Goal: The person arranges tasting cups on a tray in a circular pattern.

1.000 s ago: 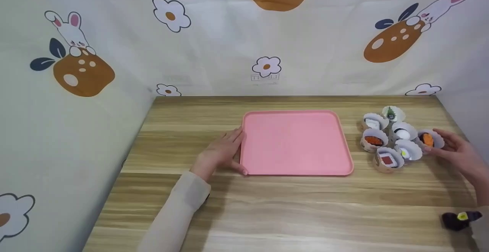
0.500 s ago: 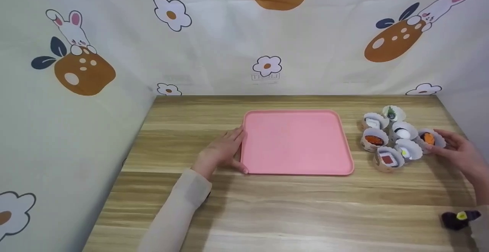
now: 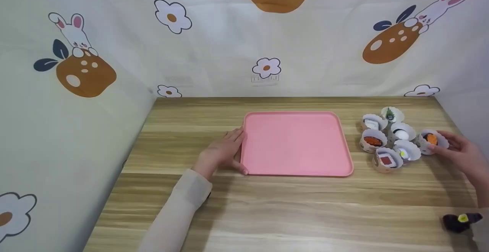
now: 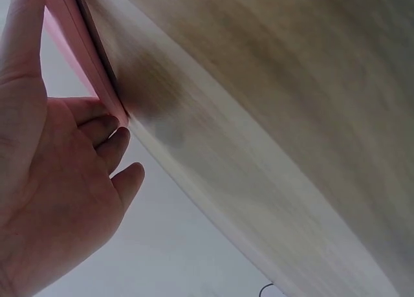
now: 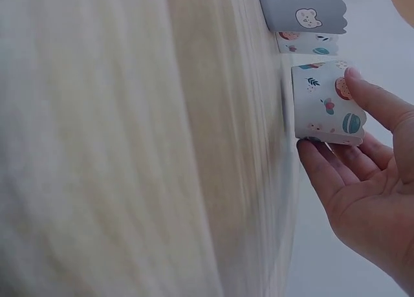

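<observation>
At the right of the head view, my right hand (image 3: 462,152) holds a paper baking cup (image 5: 323,106) with an orange-topped sushi piece (image 3: 431,139) inside. The thumb presses one side of the cup near its scalloped rim, and the fingers are on the opposite side. Against the left edge of a pink rectangular tray (image 3: 296,143) rests my left hand (image 3: 221,151). Its fingers lie along that edge, with the thumb at the near left corner. In the left wrist view, the palm and relaxed fingers touch the tray's side.
Several more paper cups (image 3: 387,167) cluster left of the held one, each with a sushi-like piece. A small dark object with a yellow patch (image 3: 457,221) shows by the right sleeve. Printed fabric walls (image 3: 214,53) border the wooden table (image 3: 290,214).
My right hand and its cup have shifted slightly right, widening the gap to the neighbouring cups. The left hand and tray stay put. The head view has tilted a little.
</observation>
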A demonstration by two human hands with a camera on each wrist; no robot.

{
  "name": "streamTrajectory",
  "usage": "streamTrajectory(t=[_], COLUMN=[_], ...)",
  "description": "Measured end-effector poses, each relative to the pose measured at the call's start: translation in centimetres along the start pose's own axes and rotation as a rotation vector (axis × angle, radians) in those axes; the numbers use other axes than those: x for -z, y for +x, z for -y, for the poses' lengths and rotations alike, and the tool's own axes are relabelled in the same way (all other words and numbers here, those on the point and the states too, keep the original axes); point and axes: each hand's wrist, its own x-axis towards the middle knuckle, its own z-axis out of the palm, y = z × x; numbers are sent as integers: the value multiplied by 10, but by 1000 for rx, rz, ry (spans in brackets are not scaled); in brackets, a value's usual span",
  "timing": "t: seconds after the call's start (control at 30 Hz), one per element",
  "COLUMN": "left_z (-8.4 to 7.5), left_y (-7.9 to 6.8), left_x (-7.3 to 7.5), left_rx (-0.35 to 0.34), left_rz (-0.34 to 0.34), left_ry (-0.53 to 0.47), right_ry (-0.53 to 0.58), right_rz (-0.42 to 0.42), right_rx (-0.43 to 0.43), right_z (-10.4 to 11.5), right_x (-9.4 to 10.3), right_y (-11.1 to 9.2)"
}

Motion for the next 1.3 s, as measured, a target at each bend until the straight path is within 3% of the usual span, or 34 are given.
streamTrajectory(t=[0.27, 0.6, 0.87, 1.1, 1.3], left_z=[0, 1, 0, -1, -1], left_y=[1, 1, -1, -3, -2], left_x=[0, -1, 0, 0, 0], left_rx=[4, 8, -1, 1, 6], left_rz=[4, 8, -6, -7, -10], left_ry=[21, -9, -18, -15, -33], right_ry=[29, 49, 12, 7, 38], right_rz=[-8, -29, -37, -74, -68], right_rx=[-33, 2, -25, 23, 3], right_z=[5, 9, 18, 22, 28], right_x=[3, 5, 9, 9, 9], right_y=[-3, -6, -8, -7, -7])
